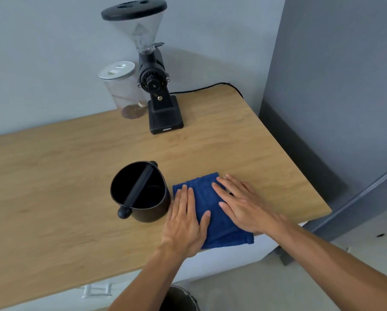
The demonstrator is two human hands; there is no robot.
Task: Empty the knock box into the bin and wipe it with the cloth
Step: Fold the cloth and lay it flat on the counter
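A black knock box [140, 191] with a bar across its mouth stands upright on the wooden counter [53, 176]; its inside looks dark and bare. Just right of it lies a folded blue cloth [207, 198], its near end hanging over the counter's front edge. My left hand [185, 221] rests flat on the cloth's left side, fingers spread, close to the knock box wall. My right hand [241, 203] lies flat on the cloth's right side. Neither hand grips anything. The dark rim of a bin [181, 297] shows below the counter edge, between my forearms.
A black coffee grinder [158, 86] with a clear hopper stands at the back by the wall, its cable trailing right. A glass jar [123, 88] with a white lid sits left of it. A grey wall panel rises at the right, past the counter's end.
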